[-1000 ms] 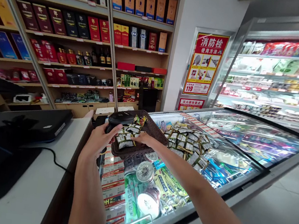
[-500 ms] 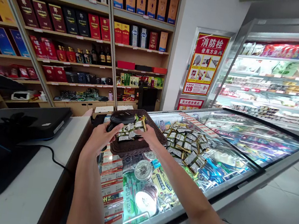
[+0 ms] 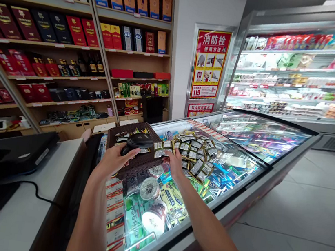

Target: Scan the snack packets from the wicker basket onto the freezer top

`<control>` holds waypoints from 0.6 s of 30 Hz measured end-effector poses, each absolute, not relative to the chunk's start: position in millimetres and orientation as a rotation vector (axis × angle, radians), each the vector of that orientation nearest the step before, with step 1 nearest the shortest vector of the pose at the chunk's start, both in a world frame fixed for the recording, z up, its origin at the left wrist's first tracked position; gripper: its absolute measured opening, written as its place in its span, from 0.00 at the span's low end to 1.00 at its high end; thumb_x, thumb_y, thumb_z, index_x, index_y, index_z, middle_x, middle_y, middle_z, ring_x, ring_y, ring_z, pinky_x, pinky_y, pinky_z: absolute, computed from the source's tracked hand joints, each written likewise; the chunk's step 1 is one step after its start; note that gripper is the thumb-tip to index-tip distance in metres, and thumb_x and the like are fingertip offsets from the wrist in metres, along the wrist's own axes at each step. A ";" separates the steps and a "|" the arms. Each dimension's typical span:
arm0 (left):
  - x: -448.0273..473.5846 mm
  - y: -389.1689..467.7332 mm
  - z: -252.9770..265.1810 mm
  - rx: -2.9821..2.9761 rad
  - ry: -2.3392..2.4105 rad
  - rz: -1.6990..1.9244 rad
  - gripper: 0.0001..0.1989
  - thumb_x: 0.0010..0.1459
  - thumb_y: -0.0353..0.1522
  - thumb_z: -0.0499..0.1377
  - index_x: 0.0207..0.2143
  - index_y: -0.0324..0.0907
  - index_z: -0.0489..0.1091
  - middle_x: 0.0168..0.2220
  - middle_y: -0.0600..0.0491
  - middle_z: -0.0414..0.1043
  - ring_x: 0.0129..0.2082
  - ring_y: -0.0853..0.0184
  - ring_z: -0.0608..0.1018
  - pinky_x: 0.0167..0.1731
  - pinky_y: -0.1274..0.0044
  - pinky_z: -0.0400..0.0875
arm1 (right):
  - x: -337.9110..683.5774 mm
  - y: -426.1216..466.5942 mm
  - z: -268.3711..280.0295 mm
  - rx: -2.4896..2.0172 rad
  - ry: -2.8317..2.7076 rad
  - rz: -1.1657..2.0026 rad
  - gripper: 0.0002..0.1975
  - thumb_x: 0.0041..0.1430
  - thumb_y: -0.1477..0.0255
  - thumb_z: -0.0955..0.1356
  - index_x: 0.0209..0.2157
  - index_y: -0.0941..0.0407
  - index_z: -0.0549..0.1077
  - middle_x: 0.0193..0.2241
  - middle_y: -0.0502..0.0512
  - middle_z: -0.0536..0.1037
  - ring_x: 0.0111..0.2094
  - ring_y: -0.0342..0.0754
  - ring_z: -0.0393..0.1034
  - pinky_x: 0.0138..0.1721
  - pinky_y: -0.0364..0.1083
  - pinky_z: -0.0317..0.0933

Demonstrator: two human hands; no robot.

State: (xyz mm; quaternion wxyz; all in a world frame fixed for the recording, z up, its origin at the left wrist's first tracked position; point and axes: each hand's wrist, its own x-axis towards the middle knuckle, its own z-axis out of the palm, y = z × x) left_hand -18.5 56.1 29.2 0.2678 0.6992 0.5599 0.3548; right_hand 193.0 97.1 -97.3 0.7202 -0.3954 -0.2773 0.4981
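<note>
My left hand (image 3: 114,159) is closed around the handle of a black barcode scanner (image 3: 141,139), held over a brown woven basket (image 3: 146,164). Small gold-edged packets lie inside the basket, partly hidden by the scanner. Between its thumb and fingers, my right hand (image 3: 175,164) pinches a small gold-and-white snack packet (image 3: 163,148) near the basket's right side, just in front of the scanner's head. Beyond that hand, a loose pile of similar snack packets (image 3: 197,149) is spread on the freezer's glass top.
Under the glass of the chest freezer (image 3: 247,191) are tubs and wrapped ice creams. A white counter (image 3: 56,170) with a black device (image 3: 12,152) and cable stands at left. Shelves of boxed bottles (image 3: 75,31) line the back; a lit refrigerated display (image 3: 294,76) stands at right.
My right hand has moved right, away from the basket's middle, with a packet. The scanner now points at that packet. The whole view has turned slightly right.
</note>
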 end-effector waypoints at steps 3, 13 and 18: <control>-13.1 55.5 29.8 1.935 1.479 0.922 0.27 0.42 0.59 0.62 0.25 0.44 0.72 0.17 0.54 0.70 0.21 0.64 0.74 0.21 0.77 0.65 | 193.4 95.8 -94.5 -0.887 -0.599 1.121 0.18 0.43 0.69 0.71 0.38 0.53 0.64 0.22 0.44 0.69 0.20 0.42 0.66 0.19 0.41 0.59; -16.1 59.8 29.0 2.014 1.440 0.830 0.25 0.49 0.57 0.61 0.28 0.43 0.71 0.23 0.53 0.73 0.22 0.65 0.75 0.22 0.78 0.66 | 194.3 92.0 -92.1 -0.875 -0.550 1.157 0.27 0.43 0.69 0.71 0.47 0.54 0.64 0.20 0.42 0.68 0.18 0.42 0.65 0.19 0.41 0.59; -22.1 62.3 26.4 1.981 1.453 0.836 0.26 0.48 0.57 0.62 0.30 0.43 0.72 0.25 0.51 0.75 0.23 0.65 0.75 0.22 0.78 0.66 | 197.6 94.5 -93.8 -0.891 -0.542 1.147 0.33 0.41 0.69 0.72 0.52 0.56 0.63 0.21 0.42 0.69 0.18 0.42 0.66 0.18 0.41 0.58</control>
